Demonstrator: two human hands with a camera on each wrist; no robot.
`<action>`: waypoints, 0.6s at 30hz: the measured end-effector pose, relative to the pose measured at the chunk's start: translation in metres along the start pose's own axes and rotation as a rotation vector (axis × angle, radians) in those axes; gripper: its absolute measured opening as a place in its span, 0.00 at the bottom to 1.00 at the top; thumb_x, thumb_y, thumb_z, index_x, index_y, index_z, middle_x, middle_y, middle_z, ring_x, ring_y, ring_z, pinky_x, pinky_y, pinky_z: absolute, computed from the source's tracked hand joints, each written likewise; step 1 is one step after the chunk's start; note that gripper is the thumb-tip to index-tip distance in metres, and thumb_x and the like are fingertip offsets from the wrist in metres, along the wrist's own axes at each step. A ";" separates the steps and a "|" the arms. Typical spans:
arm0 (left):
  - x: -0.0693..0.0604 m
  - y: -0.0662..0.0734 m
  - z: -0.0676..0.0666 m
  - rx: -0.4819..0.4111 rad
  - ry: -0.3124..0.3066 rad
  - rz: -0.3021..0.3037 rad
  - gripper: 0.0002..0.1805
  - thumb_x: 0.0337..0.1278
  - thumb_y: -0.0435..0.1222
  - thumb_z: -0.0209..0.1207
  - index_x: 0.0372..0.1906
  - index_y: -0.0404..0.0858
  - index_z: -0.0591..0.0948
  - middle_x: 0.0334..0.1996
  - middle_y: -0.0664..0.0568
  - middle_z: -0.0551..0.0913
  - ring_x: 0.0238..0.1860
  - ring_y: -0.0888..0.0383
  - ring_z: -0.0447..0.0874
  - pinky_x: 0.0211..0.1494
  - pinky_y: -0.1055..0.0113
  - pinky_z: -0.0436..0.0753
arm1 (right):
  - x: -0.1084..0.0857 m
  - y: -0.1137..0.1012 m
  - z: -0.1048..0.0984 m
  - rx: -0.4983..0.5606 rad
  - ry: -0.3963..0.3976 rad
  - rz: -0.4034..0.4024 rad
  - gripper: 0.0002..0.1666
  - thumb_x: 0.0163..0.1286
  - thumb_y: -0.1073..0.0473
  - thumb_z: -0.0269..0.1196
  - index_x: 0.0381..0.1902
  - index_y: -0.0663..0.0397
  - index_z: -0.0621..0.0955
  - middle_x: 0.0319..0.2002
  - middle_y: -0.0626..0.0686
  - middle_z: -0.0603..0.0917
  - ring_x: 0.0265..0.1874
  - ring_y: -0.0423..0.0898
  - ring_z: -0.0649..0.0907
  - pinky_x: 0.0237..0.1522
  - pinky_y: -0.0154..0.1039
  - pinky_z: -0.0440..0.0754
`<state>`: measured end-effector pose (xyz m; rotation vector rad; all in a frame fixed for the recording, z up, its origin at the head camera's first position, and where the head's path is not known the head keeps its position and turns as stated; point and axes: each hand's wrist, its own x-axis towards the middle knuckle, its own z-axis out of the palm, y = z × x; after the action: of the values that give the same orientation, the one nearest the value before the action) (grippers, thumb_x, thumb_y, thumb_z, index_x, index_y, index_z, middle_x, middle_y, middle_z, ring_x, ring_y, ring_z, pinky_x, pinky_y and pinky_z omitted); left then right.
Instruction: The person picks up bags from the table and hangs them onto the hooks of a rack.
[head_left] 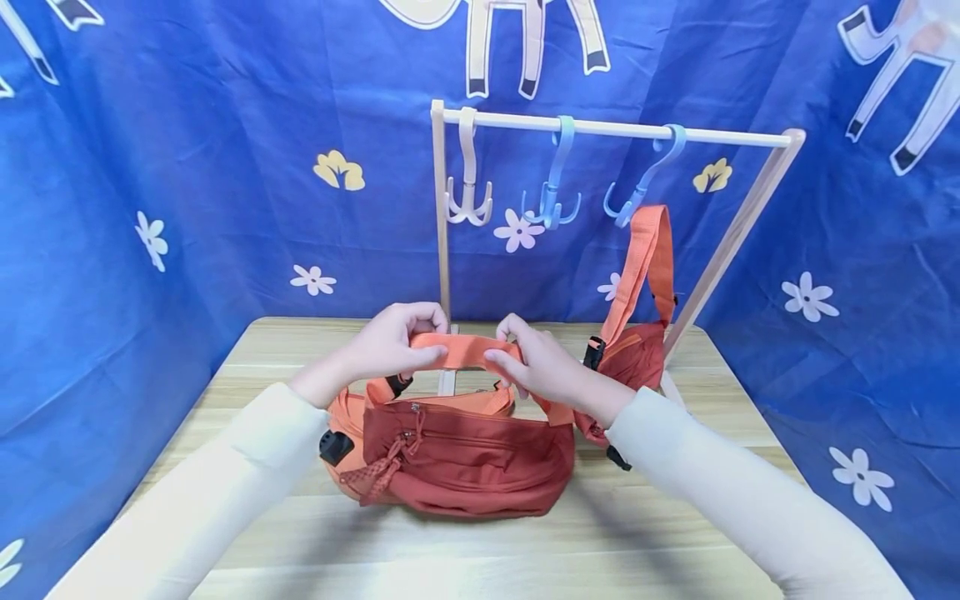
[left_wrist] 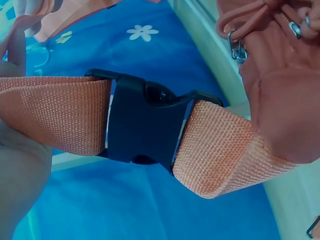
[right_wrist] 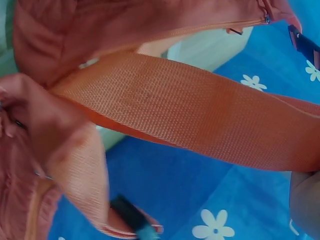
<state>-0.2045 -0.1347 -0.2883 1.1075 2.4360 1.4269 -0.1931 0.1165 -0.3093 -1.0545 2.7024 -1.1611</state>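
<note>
Both hands hold up the orange webbing strap [head_left: 468, 352] of a dark red waist bag [head_left: 480, 471]. My left hand [head_left: 397, 340] pinches the strap's left part, thumb in front; my right hand [head_left: 542, 358] pinches its right part. Below them, the bag hangs low over the table front-side out, with zips and a braided cord pull [head_left: 378, 471]. In the left wrist view a fastened black buckle [left_wrist: 145, 122] joins the strap. The strap [right_wrist: 200, 115] runs taut to the right hand in the right wrist view. Orange fabric [head_left: 345, 475] shows behind the bag, mostly hidden.
A rack rail [head_left: 615, 127] carries a white hook [head_left: 468, 175], a blue hook [head_left: 555, 179] and a tilted blue hook [head_left: 641, 183]. From that tilted hook hangs another red bag [head_left: 633, 358] by its orange strap, beside my right forearm. Wooden table [head_left: 285, 550] below; blue curtain behind.
</note>
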 end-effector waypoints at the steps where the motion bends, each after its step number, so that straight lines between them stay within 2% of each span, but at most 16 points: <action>1: -0.001 0.002 -0.002 0.011 0.008 0.000 0.07 0.56 0.26 0.60 0.32 0.37 0.73 0.21 0.51 0.80 0.07 0.53 0.68 0.11 0.63 0.72 | 0.002 -0.002 -0.001 0.002 0.006 -0.009 0.12 0.72 0.53 0.56 0.40 0.51 0.65 0.15 0.48 0.76 0.10 0.45 0.78 0.21 0.38 0.74; 6: -0.003 0.006 -0.013 0.036 0.038 0.002 0.08 0.55 0.27 0.60 0.31 0.37 0.72 0.17 0.51 0.77 0.07 0.55 0.68 0.11 0.63 0.72 | 0.013 -0.011 -0.004 -0.017 0.034 -0.036 0.12 0.71 0.53 0.58 0.40 0.51 0.66 0.14 0.46 0.75 0.09 0.45 0.77 0.18 0.37 0.74; 14: -0.007 0.009 -0.030 0.005 0.070 0.012 0.08 0.53 0.27 0.61 0.31 0.36 0.72 0.16 0.50 0.77 0.07 0.59 0.67 0.09 0.64 0.70 | 0.030 -0.028 -0.009 -0.060 0.049 -0.016 0.13 0.71 0.51 0.58 0.39 0.50 0.67 0.16 0.46 0.77 0.08 0.43 0.76 0.15 0.38 0.75; 18: -0.007 0.013 -0.039 0.026 0.080 0.001 0.07 0.55 0.31 0.64 0.32 0.36 0.75 0.16 0.49 0.78 0.06 0.59 0.65 0.10 0.64 0.69 | 0.037 -0.037 -0.012 -0.075 0.041 -0.016 0.13 0.71 0.50 0.58 0.40 0.49 0.67 0.16 0.46 0.77 0.09 0.44 0.76 0.16 0.38 0.74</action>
<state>-0.2090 -0.1633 -0.2585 1.0765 2.5150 1.4720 -0.2035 0.0834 -0.2679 -1.0745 2.7951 -1.1032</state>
